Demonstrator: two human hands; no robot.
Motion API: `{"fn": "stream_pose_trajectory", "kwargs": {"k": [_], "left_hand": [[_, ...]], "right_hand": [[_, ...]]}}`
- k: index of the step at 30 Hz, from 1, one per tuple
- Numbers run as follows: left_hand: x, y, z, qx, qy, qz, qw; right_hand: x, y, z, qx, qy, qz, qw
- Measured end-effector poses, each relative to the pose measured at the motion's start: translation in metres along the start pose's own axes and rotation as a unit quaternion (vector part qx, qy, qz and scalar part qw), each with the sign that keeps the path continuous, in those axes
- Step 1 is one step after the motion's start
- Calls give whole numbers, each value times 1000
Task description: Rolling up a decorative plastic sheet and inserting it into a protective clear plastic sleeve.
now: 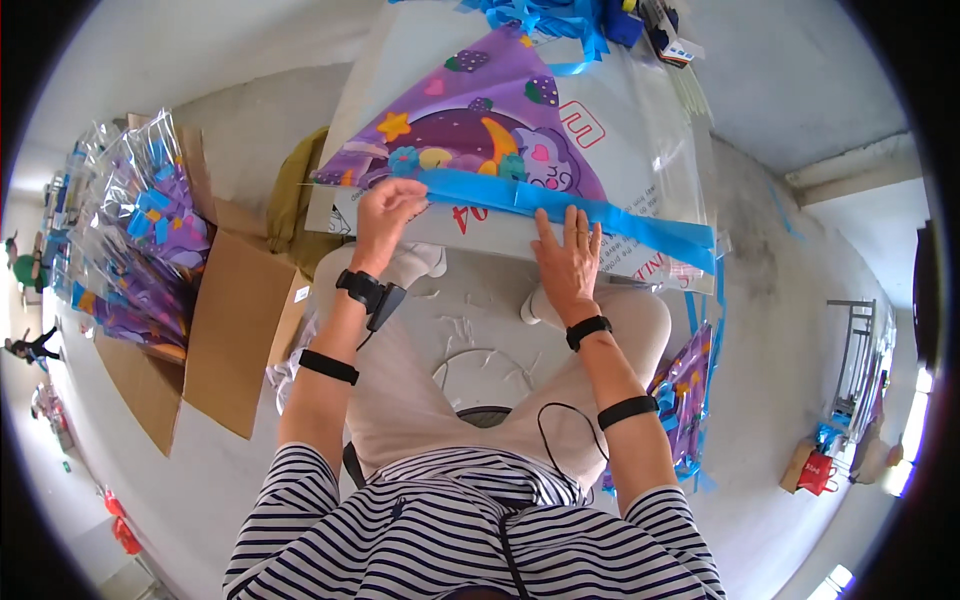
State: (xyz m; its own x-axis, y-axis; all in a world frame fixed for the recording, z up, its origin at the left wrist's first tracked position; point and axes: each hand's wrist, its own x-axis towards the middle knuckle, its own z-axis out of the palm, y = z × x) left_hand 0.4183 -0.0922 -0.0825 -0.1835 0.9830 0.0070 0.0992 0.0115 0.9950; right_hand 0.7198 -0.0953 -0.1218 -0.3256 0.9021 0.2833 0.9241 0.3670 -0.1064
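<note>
Purple printed triangle lay under a blue strip

Before the seated person, a white board carried both. To the left stood an open cardboard box, holding purple items in clear wrapping. On the board, the triangle's tip pointed away from the person, while the strip ran along its near edge and beyond its right corner. The right hand rested with outstretched, slightly spread fingers on the strip. The left hand pinched the strip's left end between thumb and fingertips. A black band circled the right wrist.
</note>
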Motion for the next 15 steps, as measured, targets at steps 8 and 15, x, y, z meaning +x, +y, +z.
{"fn": "stream_pose_trajectory", "kwargs": {"k": [8,15], "left_hand": [[1,27,27,290,165,199,921],[-10,21,134,393,-62,349,848]], "right_hand": [[-2,3,4,6,26,-2,1000],[-1,0,6,26,34,5,999]]}}
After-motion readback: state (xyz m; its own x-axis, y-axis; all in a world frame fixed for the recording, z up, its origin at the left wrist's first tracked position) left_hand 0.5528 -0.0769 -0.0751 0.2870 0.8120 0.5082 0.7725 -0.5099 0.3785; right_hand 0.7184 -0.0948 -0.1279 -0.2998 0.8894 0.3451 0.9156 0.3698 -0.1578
